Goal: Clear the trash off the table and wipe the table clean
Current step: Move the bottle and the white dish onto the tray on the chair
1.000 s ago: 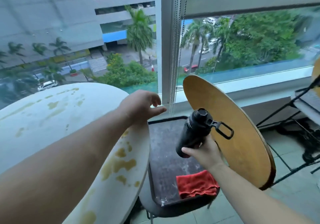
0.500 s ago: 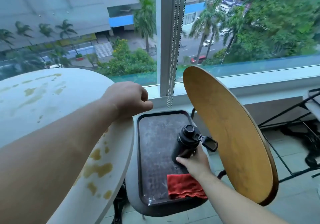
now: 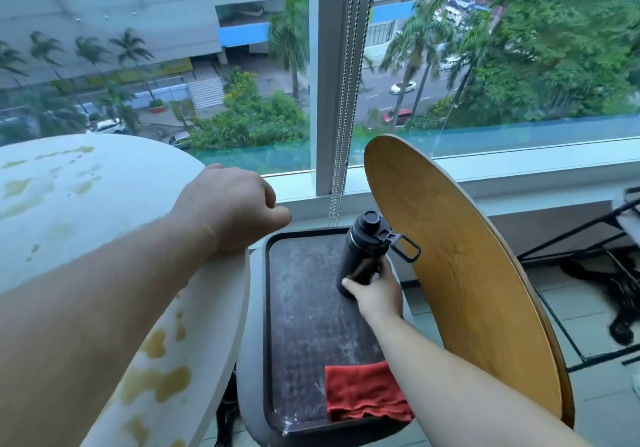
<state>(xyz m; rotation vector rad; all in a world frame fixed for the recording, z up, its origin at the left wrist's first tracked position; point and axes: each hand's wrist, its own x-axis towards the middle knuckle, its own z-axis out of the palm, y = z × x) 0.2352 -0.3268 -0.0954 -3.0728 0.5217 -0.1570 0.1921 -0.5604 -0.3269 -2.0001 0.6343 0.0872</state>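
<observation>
While the right hand (image 3: 375,294) clamped the black bottle (image 3: 363,254) upright on the dark tray (image 3: 304,325), the left hand (image 3: 230,209) rested curled into a fist on the stained white surface (image 3: 86,211). A red cloth (image 3: 365,391) lay at the tray's near corner.

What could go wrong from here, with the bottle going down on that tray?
1. The black bottle in the right hand is tilted near the dark tray far edge; set down like that, it may tip off.
2. The left hand and forearm rest on the white table by the yellow spills; they could get smeared.
3. The red cloth overhangs the tray's near corner; a nudge from the right forearm might drop it.
</observation>
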